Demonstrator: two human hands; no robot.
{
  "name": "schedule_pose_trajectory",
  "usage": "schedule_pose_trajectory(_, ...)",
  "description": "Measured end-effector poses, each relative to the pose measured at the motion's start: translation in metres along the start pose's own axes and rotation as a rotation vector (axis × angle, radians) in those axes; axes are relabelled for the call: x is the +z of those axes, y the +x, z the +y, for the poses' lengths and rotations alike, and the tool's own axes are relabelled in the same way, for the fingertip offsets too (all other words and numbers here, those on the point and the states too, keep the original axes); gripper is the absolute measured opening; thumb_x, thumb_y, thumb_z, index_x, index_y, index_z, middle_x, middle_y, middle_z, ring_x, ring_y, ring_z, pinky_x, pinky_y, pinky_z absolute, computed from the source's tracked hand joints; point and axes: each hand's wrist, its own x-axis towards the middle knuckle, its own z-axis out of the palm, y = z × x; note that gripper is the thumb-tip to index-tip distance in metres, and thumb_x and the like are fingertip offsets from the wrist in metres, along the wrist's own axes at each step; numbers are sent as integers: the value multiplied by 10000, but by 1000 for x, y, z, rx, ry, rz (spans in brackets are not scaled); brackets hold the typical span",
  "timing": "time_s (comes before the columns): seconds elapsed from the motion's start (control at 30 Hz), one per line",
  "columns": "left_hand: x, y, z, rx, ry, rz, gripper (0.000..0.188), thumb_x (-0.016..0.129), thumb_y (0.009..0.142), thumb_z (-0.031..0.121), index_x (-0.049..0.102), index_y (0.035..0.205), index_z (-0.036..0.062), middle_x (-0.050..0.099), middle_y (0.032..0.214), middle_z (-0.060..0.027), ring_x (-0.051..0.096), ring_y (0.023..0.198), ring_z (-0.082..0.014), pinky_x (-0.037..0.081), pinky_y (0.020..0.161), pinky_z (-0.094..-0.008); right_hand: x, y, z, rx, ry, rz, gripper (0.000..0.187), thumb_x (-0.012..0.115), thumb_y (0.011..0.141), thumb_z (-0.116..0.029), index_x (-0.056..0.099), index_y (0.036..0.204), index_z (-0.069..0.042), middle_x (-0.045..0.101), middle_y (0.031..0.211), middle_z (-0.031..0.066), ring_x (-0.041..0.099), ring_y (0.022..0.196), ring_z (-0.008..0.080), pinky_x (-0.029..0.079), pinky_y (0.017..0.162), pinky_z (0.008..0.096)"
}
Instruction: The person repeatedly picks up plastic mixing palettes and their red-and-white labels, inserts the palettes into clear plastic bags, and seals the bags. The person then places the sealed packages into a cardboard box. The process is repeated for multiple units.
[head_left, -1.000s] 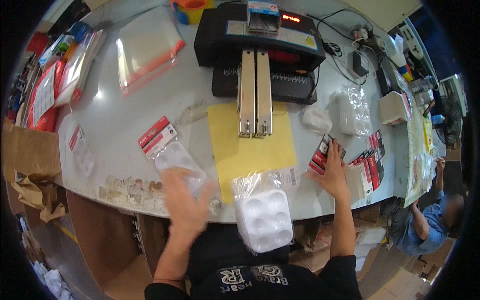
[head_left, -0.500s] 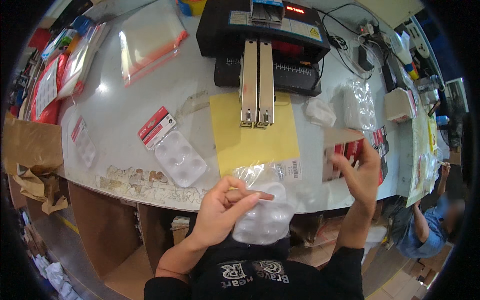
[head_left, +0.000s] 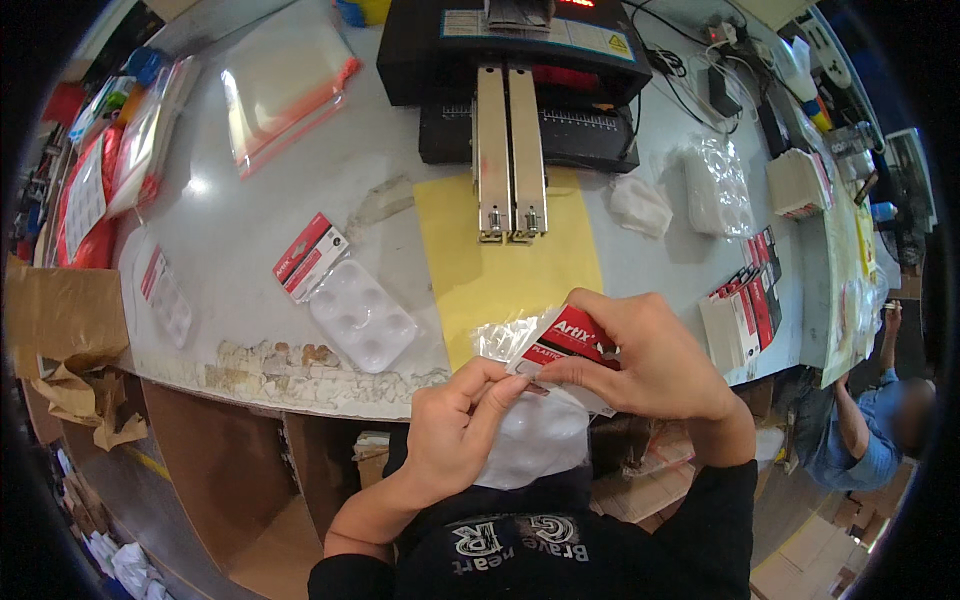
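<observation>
A white palette with round wells (head_left: 535, 445), inside a clear plastic bag, is held against the table's front edge. My left hand (head_left: 462, 425) pinches the bag's upper part between thumb and fingers. A red, black and white header card (head_left: 572, 338) is in my right hand (head_left: 650, 360), gripped by thumb and fingers at its right side. The card meets the bag's top by my left fingertips, and my hands partly cover the join. Under the bag's shiny top lies a yellow sheet (head_left: 515, 285).
A black machine (head_left: 510, 85) with two metal arms stands beyond the sheet. Carded palettes (head_left: 362, 318) lie on the left, with clear bags (head_left: 285, 90) behind. On the right are a header card stack (head_left: 745, 315), bundled palettes (head_left: 718, 188) and crumpled tissue (head_left: 640, 205). A co-worker (head_left: 870, 430) sits far right.
My right hand has come left from the card stack with a header card and brought it to the bag's top. My left hand keeps its pinch. The view has shifted slightly.
</observation>
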Motion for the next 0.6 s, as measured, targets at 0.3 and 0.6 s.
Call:
schedule_pose_trajectory(0.3, 3, 2, -14, 206, 10, 129, 127, 608, 914, 105, 652, 912, -14, 605, 637, -25, 491, 574, -36, 390, 512, -217, -10, -1, 17, -95, 5, -87, 318, 776, 741, -178, 584, 943, -25, 611, 679, 123, 591, 620, 288, 449, 575, 320)
schedule_pose_trajectory(0.6, -1, 7, -32, 145, -250, 433, 212, 548, 961, 111, 651, 912, -68, 642, 794, -15, 502, 686, -36, 393, 615, -174, 22, -27, 48, 245, 794, -92, 200, 612, 914, -129, 668, 871, 59, 654, 763, 48, 564, 669, 80, 469, 650, 246)
